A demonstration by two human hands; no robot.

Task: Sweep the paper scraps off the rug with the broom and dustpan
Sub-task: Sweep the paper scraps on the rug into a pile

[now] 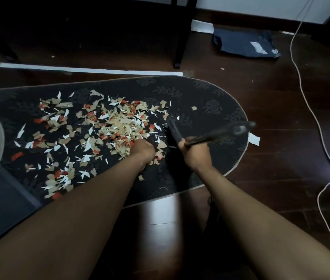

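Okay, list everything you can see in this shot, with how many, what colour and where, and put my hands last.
Rug: one, black with a leaf pattern, oval, on the floor.
Paper scraps: too many to count, tan, white and red, spread over the rug's left and middle.
Stray scrap: one, white, at the rug's right edge.
Broom: one, black, blurred, on the rug's right part.
Floor: dark wood.
Cord: one, pale, trailing along the floor at right.
Bag: one, dark blue, flat on the floor, top right.
White strip: one, on the floor beyond the rug.
Left hand: closed, down among the scraps.
Right hand: grip closed on the broom handle.
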